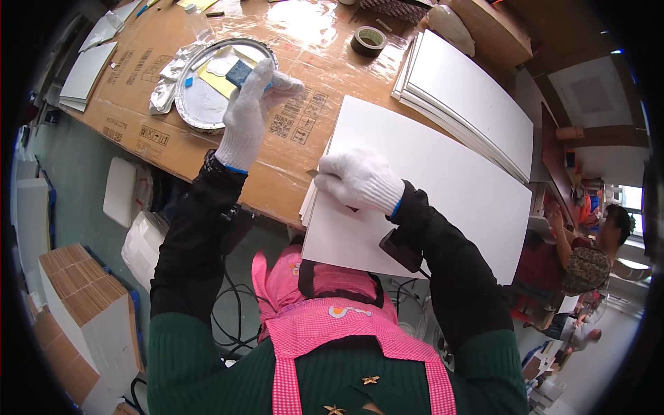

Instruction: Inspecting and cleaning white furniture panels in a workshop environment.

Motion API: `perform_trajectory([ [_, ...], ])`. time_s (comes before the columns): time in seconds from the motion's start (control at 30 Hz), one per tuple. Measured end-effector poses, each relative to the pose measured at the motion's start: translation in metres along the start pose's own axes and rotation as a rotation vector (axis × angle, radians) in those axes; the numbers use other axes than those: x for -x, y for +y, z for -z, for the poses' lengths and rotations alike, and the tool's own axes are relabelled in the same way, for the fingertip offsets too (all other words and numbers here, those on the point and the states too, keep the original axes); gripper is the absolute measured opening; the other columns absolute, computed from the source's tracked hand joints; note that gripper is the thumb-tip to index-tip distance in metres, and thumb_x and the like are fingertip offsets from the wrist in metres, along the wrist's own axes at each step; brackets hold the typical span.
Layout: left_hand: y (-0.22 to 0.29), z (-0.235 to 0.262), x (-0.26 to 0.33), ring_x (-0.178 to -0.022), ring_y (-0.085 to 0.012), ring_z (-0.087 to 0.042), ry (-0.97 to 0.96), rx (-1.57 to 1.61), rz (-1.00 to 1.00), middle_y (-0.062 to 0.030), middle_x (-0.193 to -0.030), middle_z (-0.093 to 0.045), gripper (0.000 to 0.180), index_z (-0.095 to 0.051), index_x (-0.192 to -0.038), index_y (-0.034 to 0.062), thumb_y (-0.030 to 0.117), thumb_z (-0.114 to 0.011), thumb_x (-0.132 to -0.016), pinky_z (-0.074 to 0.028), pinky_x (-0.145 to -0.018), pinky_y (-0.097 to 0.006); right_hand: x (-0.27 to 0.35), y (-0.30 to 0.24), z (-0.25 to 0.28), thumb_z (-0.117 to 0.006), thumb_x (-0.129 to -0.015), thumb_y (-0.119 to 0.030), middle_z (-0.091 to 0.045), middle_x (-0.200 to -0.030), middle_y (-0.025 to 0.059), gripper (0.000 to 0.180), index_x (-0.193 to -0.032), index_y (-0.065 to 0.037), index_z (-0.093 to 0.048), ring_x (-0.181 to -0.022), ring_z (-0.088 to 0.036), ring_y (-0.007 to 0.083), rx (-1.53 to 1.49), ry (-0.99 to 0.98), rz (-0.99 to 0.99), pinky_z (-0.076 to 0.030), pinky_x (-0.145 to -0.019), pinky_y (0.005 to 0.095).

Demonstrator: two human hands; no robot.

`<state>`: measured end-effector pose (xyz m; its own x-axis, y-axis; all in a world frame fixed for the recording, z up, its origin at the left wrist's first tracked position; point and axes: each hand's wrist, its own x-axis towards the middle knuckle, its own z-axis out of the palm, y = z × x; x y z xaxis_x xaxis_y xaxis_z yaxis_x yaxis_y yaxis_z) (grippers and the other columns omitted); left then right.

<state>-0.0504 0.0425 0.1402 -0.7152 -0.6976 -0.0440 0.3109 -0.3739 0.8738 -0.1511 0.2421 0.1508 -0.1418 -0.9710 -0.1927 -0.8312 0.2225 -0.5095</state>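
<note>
My left hand (250, 104), in a white knit glove, is raised over a round white lid (197, 111). Its fingers pinch a small dark blue flat piece (239, 73). On the lid lie a yellow sheet (218, 81) with white paste (223, 62) and a small bright blue square (189, 82). Also gloved, my right hand (360, 178) is closed above the left part of a large white board (429, 194). A thin grey tip (312, 173) pokes out from its fingers, and a dark reddish bit shows beneath the palm. The rest of that tool is hidden.
A stack of white boards (470, 104) lies at the right, near a roll of dark tape (368, 41). White cloth (164, 90) bunches beside the lid. Brown cardboard (290, 166) covers the table. Cardboard stacks (86, 283) stand at lower left; another person (588, 263) is far right.
</note>
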Motion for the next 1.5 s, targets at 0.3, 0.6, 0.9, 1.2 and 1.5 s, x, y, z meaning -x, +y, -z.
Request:
perform_trajectory([
  [0.3, -0.006, -0.037, -0.012, -0.101, -0.0258, -0.068, -0.221, -0.089, -0.074, -0.0129, -0.094, -0.068, 0.036, -0.064, -0.097, 0.0015, 0.034, -0.050, -0.105, -0.050, -0.101, -0.042, 0.003, 0.007, -0.013, -0.057, -0.096, -0.029, -0.068, -0.085, 0.0187, 0.024, -0.101, -0.006, -0.066, -0.077, -0.068, 0.0354, -0.110, 0.159, -0.079, -0.055, -0.071, 0.0434],
  [0.6, -0.050, -0.093, -0.025, -0.077, -0.0203, -0.065, -0.443, -0.802, -0.110, -0.0091, -0.080, -0.069, 0.062, -0.070, -0.092, 0.0050, 0.066, -0.057, -0.089, -0.050, -0.076, -0.036, 0.129, 0.038, -0.010, -0.055, -0.101, -0.030, -0.062, -0.069, 0.0025, 0.032, -0.094, 0.000, -0.063, -0.062, -0.061, 0.0130, -0.805, 0.515, -0.645, -0.051, -0.058, 0.0299],
  [0.9, -0.083, -0.132, -0.011, -0.087, -0.0285, -0.069, -0.592, -1.156, -0.099, -0.0134, -0.089, -0.073, 0.060, -0.074, -0.104, 0.0119, 0.066, -0.054, -0.089, -0.053, -0.079, -0.040, 0.119, -0.079, -0.065, -0.064, -0.091, -0.026, -0.068, -0.087, 0.0133, 0.021, -0.107, -0.014, -0.069, -0.083, -0.067, 0.0326, -0.046, 0.227, -0.179, -0.054, -0.077, 0.0426],
  [1.2, -0.092, -0.121, -0.015, -0.083, -0.0296, -0.069, -0.625, -1.150, -0.168, -0.0135, -0.084, -0.072, 0.064, -0.074, -0.096, 0.0086, 0.068, -0.053, -0.088, -0.053, -0.077, -0.039, 0.186, 0.021, -0.018, -0.061, -0.096, -0.026, -0.066, -0.079, 0.0191, 0.023, -0.102, -0.006, -0.069, -0.071, -0.067, 0.0318, -0.060, 0.359, -0.818, -0.053, -0.066, 0.0428],
  [1.5, -0.110, -0.113, -0.022, -0.082, -0.0285, -0.069, -0.621, -1.141, -0.241, -0.0130, -0.084, -0.072, 0.072, -0.074, -0.095, 0.0091, 0.075, -0.046, -0.087, -0.050, -0.075, -0.041, 0.141, -0.062, -0.083, -0.066, -0.088, -0.022, -0.065, -0.082, 0.0182, 0.018, -0.097, -0.007, -0.069, -0.082, -0.067, 0.0351, -0.014, 0.606, -0.267, -0.053, -0.073, 0.0437],
])
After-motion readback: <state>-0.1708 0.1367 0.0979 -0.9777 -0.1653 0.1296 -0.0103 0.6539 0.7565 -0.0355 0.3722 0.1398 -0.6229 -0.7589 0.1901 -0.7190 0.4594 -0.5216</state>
